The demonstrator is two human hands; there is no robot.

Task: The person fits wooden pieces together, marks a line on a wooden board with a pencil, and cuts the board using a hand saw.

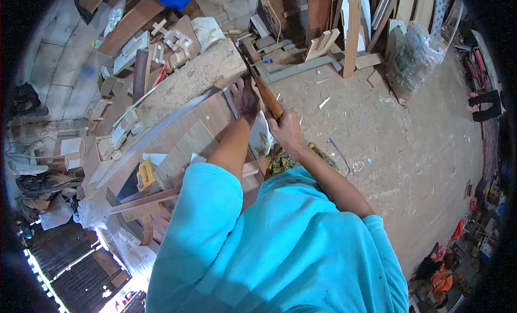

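Note:
My right hand [287, 131] is closed round the brown wooden handle [268, 100] of a long tool. The tool slants up and away from me, and its far end is dark and partly hidden beside the thick block of wood [199, 68]. Just left of the handle, my left hand [246, 99] bends its fingers down over the right edge of the plank-topped bench [177, 132]. What lies under those fingers is hidden. Below my left hand, between my forearms, shows a white board [261, 135] with a stained edge.
A handsaw with a yellow handle [145, 174] lies on the bench at left. Wooden offcuts [177, 41] crowd its far side. Upright boards [353, 33] and a clear plastic bag [417, 60] stand at the back right. Wood chips [323, 103] litter the concrete floor [409, 151].

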